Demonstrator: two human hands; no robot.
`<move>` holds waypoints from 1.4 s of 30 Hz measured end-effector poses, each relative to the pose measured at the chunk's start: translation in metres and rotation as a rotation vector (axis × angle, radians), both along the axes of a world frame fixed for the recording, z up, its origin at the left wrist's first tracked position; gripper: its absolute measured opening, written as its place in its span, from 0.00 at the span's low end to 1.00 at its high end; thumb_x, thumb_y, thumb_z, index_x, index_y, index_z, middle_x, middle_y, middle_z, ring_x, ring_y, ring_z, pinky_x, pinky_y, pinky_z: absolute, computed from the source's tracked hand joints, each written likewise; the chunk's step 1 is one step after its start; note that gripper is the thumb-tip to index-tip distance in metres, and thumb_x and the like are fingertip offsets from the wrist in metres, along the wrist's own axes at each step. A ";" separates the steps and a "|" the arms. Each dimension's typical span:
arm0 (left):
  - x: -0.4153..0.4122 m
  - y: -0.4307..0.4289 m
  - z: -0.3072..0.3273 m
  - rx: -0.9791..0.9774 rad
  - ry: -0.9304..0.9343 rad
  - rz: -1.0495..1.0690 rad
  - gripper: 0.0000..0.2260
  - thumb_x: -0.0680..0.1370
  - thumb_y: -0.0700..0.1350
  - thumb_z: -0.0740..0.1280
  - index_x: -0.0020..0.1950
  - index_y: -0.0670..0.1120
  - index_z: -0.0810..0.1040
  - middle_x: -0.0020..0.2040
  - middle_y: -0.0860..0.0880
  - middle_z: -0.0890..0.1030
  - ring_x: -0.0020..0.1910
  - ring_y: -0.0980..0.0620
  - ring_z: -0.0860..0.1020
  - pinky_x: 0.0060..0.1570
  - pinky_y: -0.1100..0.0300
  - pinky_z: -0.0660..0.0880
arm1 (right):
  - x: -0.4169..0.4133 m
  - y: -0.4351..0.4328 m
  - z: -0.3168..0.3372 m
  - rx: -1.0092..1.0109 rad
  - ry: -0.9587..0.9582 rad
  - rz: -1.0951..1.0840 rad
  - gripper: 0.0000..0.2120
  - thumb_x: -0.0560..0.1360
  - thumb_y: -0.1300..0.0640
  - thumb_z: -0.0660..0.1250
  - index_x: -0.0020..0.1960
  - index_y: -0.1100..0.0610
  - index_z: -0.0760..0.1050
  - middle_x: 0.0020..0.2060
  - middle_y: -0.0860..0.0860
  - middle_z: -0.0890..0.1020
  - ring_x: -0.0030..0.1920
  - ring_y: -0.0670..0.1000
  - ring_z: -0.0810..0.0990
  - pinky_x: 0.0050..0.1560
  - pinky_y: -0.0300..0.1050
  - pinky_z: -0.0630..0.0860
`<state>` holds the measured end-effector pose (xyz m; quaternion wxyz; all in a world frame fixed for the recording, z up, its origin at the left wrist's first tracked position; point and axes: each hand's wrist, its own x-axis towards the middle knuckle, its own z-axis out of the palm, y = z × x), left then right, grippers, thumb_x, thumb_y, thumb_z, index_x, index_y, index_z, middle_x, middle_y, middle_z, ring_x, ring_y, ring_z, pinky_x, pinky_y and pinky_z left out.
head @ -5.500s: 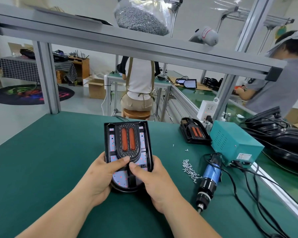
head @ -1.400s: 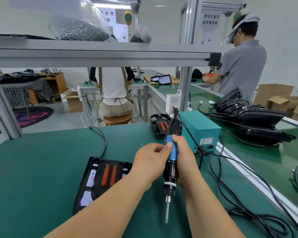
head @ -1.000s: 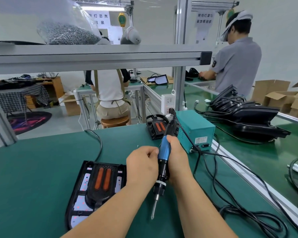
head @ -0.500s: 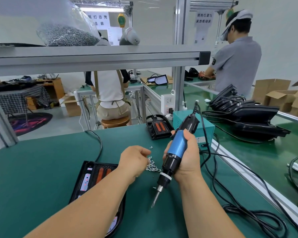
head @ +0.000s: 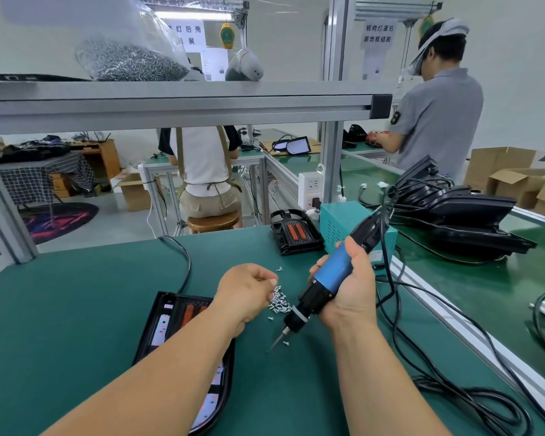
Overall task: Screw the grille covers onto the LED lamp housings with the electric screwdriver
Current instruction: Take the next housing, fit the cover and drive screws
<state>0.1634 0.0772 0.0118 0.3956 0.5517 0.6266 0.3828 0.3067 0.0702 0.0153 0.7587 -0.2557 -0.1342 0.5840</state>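
Two hands up over the green bench [head: 76,309]. My right hand [head: 351,294] is wrapped round the blue body of the electric screwdriver [head: 335,272], holding it tilted, with the bit pointing down and to the left and its tip close over the mat. One loose screw [head: 286,343] lies right beside that tip.

My left hand [head: 249,292] is knuckles-up at the little pile of screws [head: 279,303], fingers curled in over its near edge. Whether a screw is pinched between them I cannot tell.

Under my left forearm lies the lamp housing [head: 167,322], flat on the bench, with a black rim and a white LED board dotted red. Its grille cover [head: 188,313], showing orange bars, is partly hidden by my wrist.

At the far edge of the bench a second housing [head: 296,234] sits just beside the teal power box [head: 340,221]. The screwdriver's black cord [head: 390,272] hangs from its top end and drops to the right, where a tangle of cables [head: 472,401] lies near the bench's edge.
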 end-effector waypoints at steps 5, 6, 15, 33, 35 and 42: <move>-0.011 -0.004 0.006 -0.080 -0.311 0.056 0.05 0.81 0.34 0.65 0.46 0.41 0.77 0.40 0.44 0.82 0.35 0.53 0.81 0.31 0.67 0.77 | 0.006 -0.001 0.002 -0.035 0.112 -0.073 0.11 0.76 0.52 0.68 0.40 0.55 0.70 0.28 0.51 0.73 0.27 0.50 0.73 0.34 0.42 0.69; -0.013 -0.007 0.007 -0.097 -0.367 0.058 0.05 0.81 0.34 0.65 0.46 0.41 0.78 0.39 0.44 0.82 0.34 0.54 0.81 0.30 0.67 0.77 | 0.008 -0.001 0.002 -0.032 0.146 -0.082 0.10 0.76 0.50 0.68 0.42 0.55 0.70 0.28 0.51 0.73 0.27 0.50 0.74 0.35 0.42 0.70; -0.016 -0.034 0.010 -0.252 -0.602 -0.032 0.08 0.81 0.38 0.65 0.44 0.36 0.78 0.29 0.46 0.82 0.28 0.55 0.82 0.27 0.66 0.79 | 0.018 -0.001 0.000 -0.044 0.306 -0.213 0.16 0.74 0.46 0.71 0.48 0.56 0.69 0.30 0.52 0.75 0.30 0.52 0.79 0.35 0.41 0.77; 0.000 -0.042 0.010 -0.266 -0.564 0.053 0.10 0.82 0.41 0.66 0.43 0.37 0.78 0.27 0.47 0.81 0.24 0.57 0.80 0.25 0.67 0.77 | 0.019 -0.001 0.000 -0.090 0.291 -0.291 0.16 0.73 0.45 0.72 0.48 0.56 0.72 0.31 0.52 0.76 0.28 0.51 0.79 0.34 0.40 0.77; 0.002 -0.042 0.010 -0.265 -0.569 0.064 0.10 0.82 0.41 0.66 0.43 0.37 0.77 0.27 0.47 0.81 0.25 0.57 0.80 0.25 0.67 0.77 | 0.019 -0.002 0.000 -0.092 0.286 -0.296 0.16 0.73 0.45 0.72 0.47 0.56 0.71 0.32 0.52 0.76 0.28 0.51 0.79 0.34 0.40 0.78; 0.005 -0.044 0.011 -0.266 -0.545 0.094 0.11 0.81 0.43 0.67 0.43 0.38 0.77 0.26 0.48 0.81 0.24 0.57 0.80 0.24 0.67 0.76 | 0.019 -0.003 0.002 -0.069 0.227 -0.328 0.15 0.74 0.46 0.71 0.45 0.56 0.71 0.32 0.52 0.76 0.29 0.52 0.79 0.33 0.41 0.77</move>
